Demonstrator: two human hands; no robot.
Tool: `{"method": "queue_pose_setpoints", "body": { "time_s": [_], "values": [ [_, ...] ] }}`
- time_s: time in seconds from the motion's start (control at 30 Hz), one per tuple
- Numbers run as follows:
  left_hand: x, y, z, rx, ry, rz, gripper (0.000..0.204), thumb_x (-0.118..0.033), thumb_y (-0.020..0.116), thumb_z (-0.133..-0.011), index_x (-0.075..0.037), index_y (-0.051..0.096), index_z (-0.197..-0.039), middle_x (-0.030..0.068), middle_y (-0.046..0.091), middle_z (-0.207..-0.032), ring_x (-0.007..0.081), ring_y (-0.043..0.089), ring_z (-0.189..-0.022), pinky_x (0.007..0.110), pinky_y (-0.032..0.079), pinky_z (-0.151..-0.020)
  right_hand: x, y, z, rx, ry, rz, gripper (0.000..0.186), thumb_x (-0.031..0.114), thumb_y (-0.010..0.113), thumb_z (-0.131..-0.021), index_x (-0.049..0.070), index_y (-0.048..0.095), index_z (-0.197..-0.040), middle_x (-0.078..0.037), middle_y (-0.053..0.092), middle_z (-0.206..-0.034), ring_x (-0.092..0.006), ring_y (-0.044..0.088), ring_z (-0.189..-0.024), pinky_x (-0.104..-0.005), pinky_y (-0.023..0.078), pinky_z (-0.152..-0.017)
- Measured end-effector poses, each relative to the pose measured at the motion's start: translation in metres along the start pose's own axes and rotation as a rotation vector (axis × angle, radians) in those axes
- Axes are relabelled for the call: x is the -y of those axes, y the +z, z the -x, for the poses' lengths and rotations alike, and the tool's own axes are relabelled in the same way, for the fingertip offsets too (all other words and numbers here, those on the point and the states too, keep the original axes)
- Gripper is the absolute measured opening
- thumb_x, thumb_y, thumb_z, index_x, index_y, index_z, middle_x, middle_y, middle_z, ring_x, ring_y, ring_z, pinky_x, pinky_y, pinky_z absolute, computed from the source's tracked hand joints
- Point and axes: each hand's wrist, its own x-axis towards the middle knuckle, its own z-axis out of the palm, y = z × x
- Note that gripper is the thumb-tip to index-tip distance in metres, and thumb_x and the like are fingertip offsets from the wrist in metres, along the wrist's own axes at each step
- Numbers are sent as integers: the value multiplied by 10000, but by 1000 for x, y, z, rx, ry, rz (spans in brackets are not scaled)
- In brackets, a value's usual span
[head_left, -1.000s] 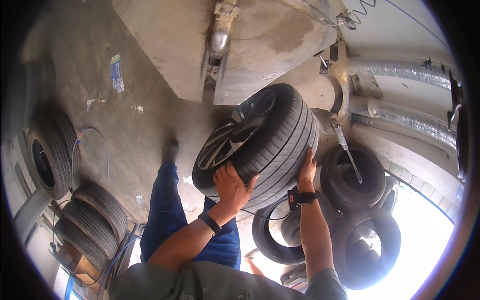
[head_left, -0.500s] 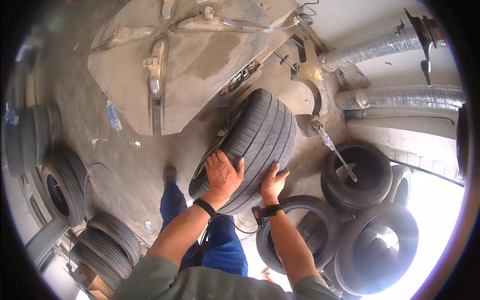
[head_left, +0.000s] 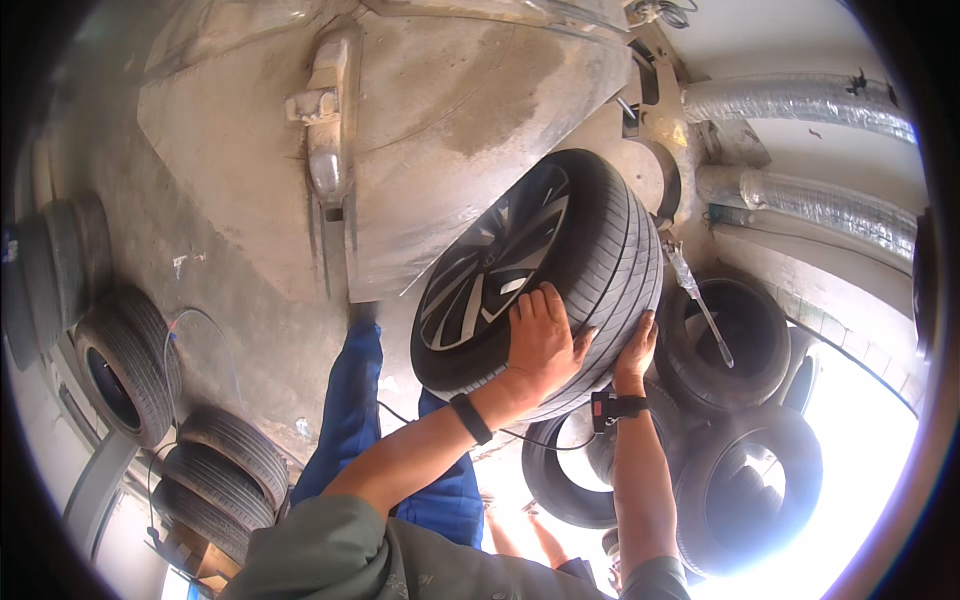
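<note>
A car wheel (head_left: 625,235), a black tyre mounted on a black-and-silver alloy rim, is tilted in front of me, its rim face turned to the left. My left hand (head_left: 545,338) grips the near side of the tyre, with fingers over the sidewall and the thumb on the tread. Farther right, my right hand (head_left: 633,358) holds the tread side, its fingers partly hidden by the tyre. Beyond the wheel lies the metal turntable (head_left: 440,160) of a tyre machine, with a clamp jaw (head_left: 325,120) on it. In the view the wheel overlaps the turntable's edge; whether they touch I cannot tell.
Loose tyres (head_left: 725,340) are piled at the right. More tyres (head_left: 220,470) stand and lie along the left. A tyre iron (head_left: 705,305) with a wrapped handle sticks out above the right pile. Another person's bare legs (head_left: 530,530) show at the lower edge.
The wheel has moved up and to the right in the view, and more of its rim face shows. Both hands have gone with it, keeping hold. The turntable appears closer.
</note>
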Motion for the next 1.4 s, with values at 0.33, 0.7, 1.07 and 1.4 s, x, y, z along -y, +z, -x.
{"method": "queue_pose_setpoints", "body": {
  "time_s": [0.33,0.7,1.07,1.4],
  "values": [
    [188,-7,55,355,-437,562,723,-628,443,-1018,14,565,-1328,270,600,-1259,405,568,-1216,463,433,-1048,27,27,33,-42,80,86,775,606,452,-1025,-72,504,-1396,-319,622,-1285,-436,590,-1211,-440,439,-1044],
    [264,84,33,374,-715,854,507,-500,558,-1026,-26,693,-1145,43,675,-859,142,583,-762,302,462,-732,26,20,49,-9,90,38,820,611,447,-1025,-113,478,-1408,-324,602,-1325,-413,586,-1235,-428,429,-1064],
    [350,141,33,756,-70,172,359,-283,523,-996,4,717,-1091,157,738,-1010,224,669,-887,335,525,-804,35,29,62,-29,89,57,814,615,437,-1023,-116,501,-1375,-356,634,-1247,-489,603,-1190,-469,464,-1004],
    [318,88,9,879,-236,37,302,-210,587,-930,40,736,-1014,181,752,-953,269,709,-853,369,537,-744,73,43,99,-165,237,80,745,634,402,-1030,-42,598,-1275,-308,672,-1194,-466,630,-1133,-458,477,-981]
  ]
}}
